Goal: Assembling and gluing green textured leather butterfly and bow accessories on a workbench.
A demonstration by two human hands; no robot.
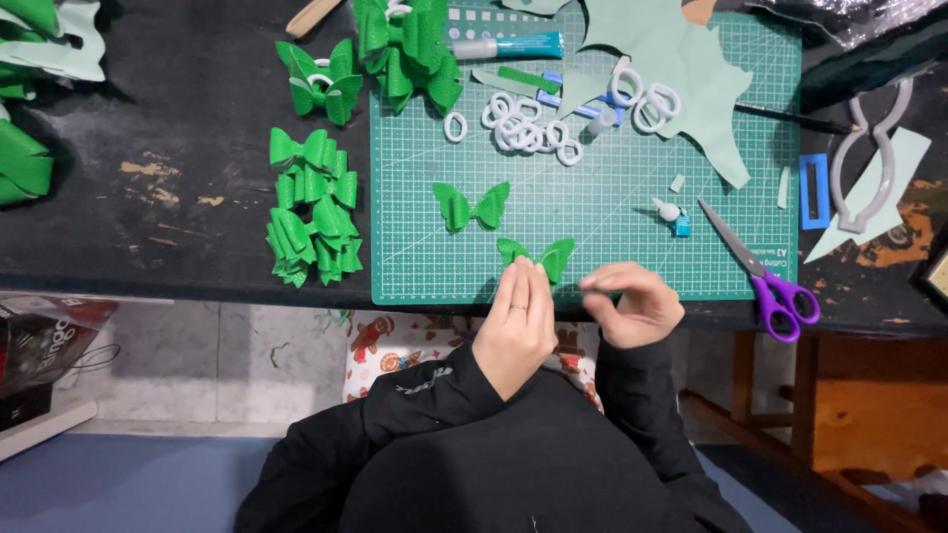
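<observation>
My left hand (515,321) pinches the middle of a green glitter bow piece (538,255) at the near edge of the green cutting mat (592,197). My right hand (632,301) hovers just right of it with fingers curled together; whether it holds anything small is hidden. A second folded green bow piece (472,205) lies flat on the mat a little farther away. Both arms wear black sleeves.
Purple-handled scissors (760,271) lie at the mat's right corner. A small glue bottle (673,214), several white rings (528,130), a teal tube (509,45) and pale green sheet scraps (681,69) sit on the mat. Finished green bows (311,202) pile on the black table at left.
</observation>
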